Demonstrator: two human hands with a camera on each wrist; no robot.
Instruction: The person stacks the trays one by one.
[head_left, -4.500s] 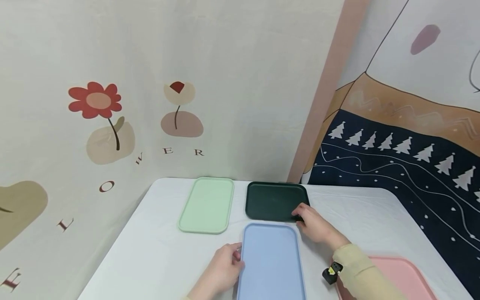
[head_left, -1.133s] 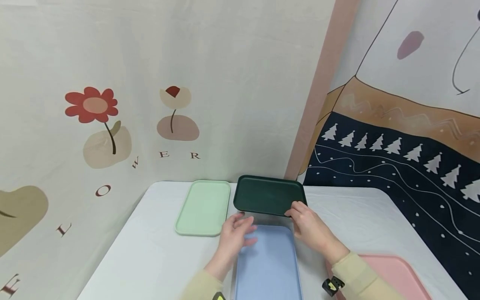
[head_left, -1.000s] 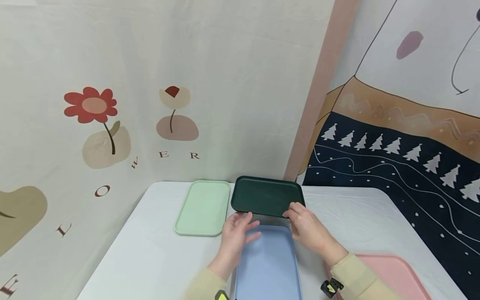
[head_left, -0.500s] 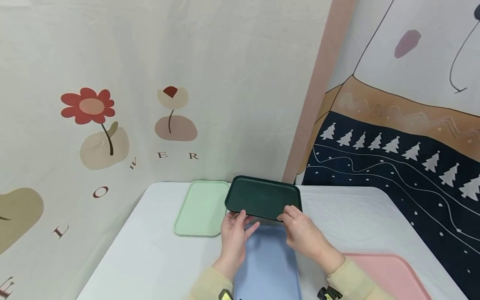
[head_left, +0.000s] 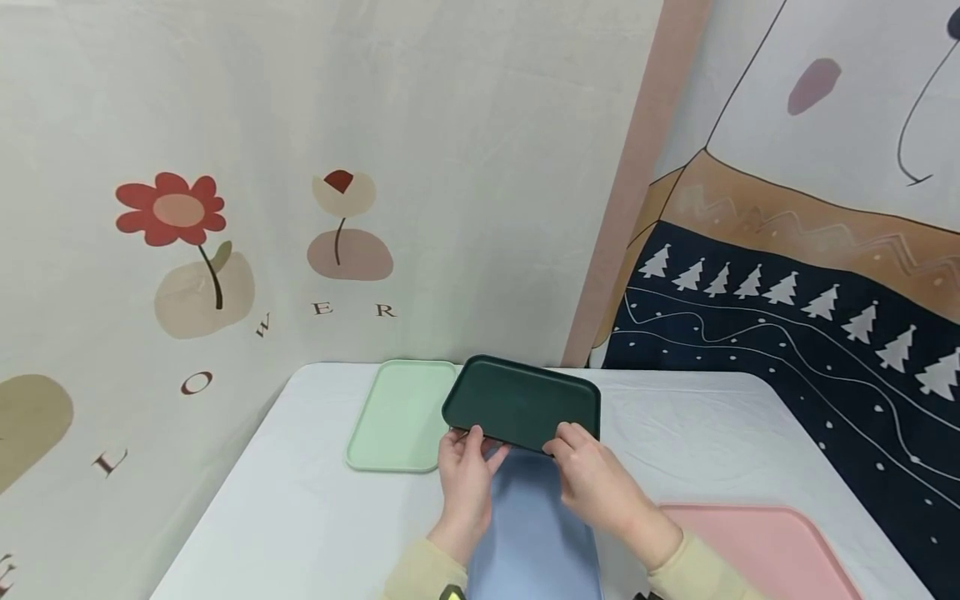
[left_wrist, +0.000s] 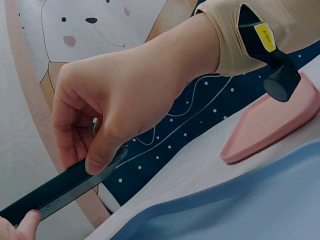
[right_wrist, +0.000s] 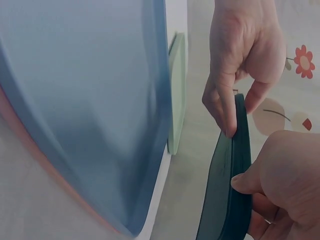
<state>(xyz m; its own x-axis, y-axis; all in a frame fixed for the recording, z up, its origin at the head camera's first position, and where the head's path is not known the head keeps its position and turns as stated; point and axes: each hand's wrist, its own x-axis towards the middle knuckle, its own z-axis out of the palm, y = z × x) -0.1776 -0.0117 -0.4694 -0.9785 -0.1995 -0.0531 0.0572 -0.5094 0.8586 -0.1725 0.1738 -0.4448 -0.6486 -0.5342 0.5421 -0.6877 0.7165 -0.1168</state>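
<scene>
A dark green tray (head_left: pixel 521 404) is held up over the far end of the blue tray (head_left: pixel 536 533), tilted with its left end farther back. My left hand (head_left: pixel 467 487) pinches its near edge towards the left. Further right along that edge, my right hand (head_left: pixel 600 487) grips with thumb and curled fingers. In the left wrist view the right hand (left_wrist: pixel 112 97) has its thumb pressed on the dark green tray (left_wrist: pixel 65 192). The right wrist view shows the left hand (right_wrist: pixel 247 55) with fingers and thumb on opposite faces of the rim.
A light green tray (head_left: pixel 401 417) lies at the back left of the white-covered table (head_left: pixel 300 500), partly overlapped by the dark one in the head view. At the front right lies a pink tray (head_left: pixel 765 542), partly behind the right sleeve. Printed cloths (head_left: pixel 465 167) hang behind.
The dark green tray was lifted from the table, tilted, and brought left and nearer. My left hand left the blue tray's side and took hold of the dark tray's near edge.
</scene>
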